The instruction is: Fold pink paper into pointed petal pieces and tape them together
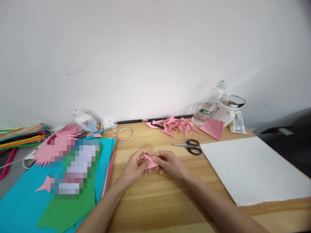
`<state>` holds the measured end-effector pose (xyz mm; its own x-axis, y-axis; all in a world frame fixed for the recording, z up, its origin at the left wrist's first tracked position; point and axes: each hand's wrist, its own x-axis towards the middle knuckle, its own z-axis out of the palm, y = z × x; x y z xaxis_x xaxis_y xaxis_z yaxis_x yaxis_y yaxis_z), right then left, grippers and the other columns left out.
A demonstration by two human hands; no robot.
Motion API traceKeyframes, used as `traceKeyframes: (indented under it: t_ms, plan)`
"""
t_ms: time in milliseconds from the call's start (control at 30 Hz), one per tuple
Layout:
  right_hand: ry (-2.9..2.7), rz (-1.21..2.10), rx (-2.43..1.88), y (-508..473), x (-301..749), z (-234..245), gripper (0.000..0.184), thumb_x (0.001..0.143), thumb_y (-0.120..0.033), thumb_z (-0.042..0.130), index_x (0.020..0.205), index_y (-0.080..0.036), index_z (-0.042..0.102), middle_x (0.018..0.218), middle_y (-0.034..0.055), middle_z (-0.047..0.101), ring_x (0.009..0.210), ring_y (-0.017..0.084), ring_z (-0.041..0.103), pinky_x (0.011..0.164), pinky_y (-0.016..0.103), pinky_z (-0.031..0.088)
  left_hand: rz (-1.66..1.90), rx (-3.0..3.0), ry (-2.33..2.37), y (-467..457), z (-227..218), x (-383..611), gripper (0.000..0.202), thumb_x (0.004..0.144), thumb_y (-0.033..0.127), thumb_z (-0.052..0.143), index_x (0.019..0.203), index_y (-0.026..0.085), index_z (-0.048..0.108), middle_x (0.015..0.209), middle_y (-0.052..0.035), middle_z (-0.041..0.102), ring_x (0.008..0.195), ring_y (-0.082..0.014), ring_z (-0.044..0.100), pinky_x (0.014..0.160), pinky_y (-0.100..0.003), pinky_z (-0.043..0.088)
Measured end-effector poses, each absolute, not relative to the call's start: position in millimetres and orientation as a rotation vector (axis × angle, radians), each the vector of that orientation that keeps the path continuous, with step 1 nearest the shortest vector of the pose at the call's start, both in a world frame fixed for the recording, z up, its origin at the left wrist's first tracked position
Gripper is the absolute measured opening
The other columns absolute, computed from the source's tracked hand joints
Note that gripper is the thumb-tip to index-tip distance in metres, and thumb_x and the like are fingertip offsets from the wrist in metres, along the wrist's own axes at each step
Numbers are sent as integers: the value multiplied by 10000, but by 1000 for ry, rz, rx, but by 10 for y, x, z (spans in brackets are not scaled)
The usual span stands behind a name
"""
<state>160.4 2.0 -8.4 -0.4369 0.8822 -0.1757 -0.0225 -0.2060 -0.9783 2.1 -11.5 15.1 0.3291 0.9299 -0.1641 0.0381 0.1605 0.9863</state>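
Note:
A small folded pink paper piece [151, 164] is held between my two hands above the wooden table. My left hand [138, 165] pinches its left side, while the thumb and fingers of my right hand [167, 163] close on its right side. Fingers partly cover the paper. Beyond my hands, several pointed pink origami pieces [178, 124] lie in a pile near the wall. Black-handled scissors [190, 146] rest a little past my right hand, their blades pointing left.
A bangle-like ring [125, 134] lies behind my left hand. On the left are blue sheets [26, 200], green paper [68, 210] and a pink pleated paper form [46, 152]. To the right are a white board [257, 171], a plastic bottle [210, 105] and a mug [229, 111].

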Motion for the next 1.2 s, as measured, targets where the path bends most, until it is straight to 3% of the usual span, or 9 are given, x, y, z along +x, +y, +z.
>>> traceKeyframes:
  t_ms: [133, 233, 467, 633, 733, 933, 1100, 1200]
  plan:
    - [-1426, 1589, -1092, 25, 1587, -126, 366, 709, -492, 610, 618, -155, 501, 488, -56, 478, 379, 54, 407, 397, 183, 312, 825, 1249, 1027, -117, 185, 41, 271, 689, 327, 654, 862, 157, 534, 559, 34, 552, 503, -87, 511, 502, -193, 391]
    - [-1462, 1496, -1106, 13, 1569, -137, 342, 726, -466, 603, 617, -155, 510, 482, -49, 484, 384, 61, 395, 393, 187, 292, 858, 1264, 1113, -117, 162, 57, 226, 707, 335, 628, 825, 157, 554, 554, 38, 542, 457, -77, 479, 459, -188, 365]
    - [-1299, 1819, -915, 7, 1603, -111, 343, 655, -448, 689, 725, -123, 602, 592, -7, 591, 504, 88, 525, 533, 217, 405, 934, 1295, 1210, -124, 104, 40, 201, 703, 237, 578, 889, 168, 547, 557, 59, 515, 437, -81, 477, 444, -188, 370]
    - [-1312, 1778, -1029, -10, 1579, -146, 410, 629, -517, 678, 711, -122, 604, 448, -51, 503, 364, 52, 404, 398, 183, 320, 965, 1304, 1192, -127, 98, 36, 240, 703, 201, 561, 941, 168, 558, 534, 73, 489, 405, -64, 444, 435, -180, 343]
    - [-1334, 1737, -1084, -6, 1565, -146, 414, 647, -527, 654, 729, -124, 610, 432, -64, 475, 341, 43, 365, 365, 175, 300, 959, 1259, 1197, -111, 100, 39, 242, 713, 244, 587, 933, 169, 519, 503, 84, 480, 389, -60, 435, 420, -173, 330]
    - [-1200, 1682, -987, 24, 1544, -122, 368, 671, -490, 657, 738, -135, 585, 579, -20, 570, 476, 78, 509, 500, 214, 434, 971, 1177, 1106, -69, 70, 33, 328, 697, 367, 649, 879, 164, 466, 655, 9, 613, 455, -100, 555, 394, -185, 390]
    - [-1247, 1622, -958, -1, 1507, -150, 371, 660, -457, 683, 826, -137, 599, 748, 29, 633, 601, 114, 573, 584, 247, 467, 896, 1196, 1147, -72, 23, 35, 270, 721, 362, 630, 794, 149, 481, 577, -3, 625, 446, -132, 590, 415, -222, 453]
    - [-1234, 1597, -1007, -4, 1508, -168, 365, 655, -478, 676, 756, -139, 590, 670, 10, 612, 550, 112, 552, 555, 247, 455, 863, 1195, 1146, -92, 18, 65, 286, 697, 373, 650, 749, 155, 473, 547, -1, 624, 421, -139, 589, 402, -234, 461]
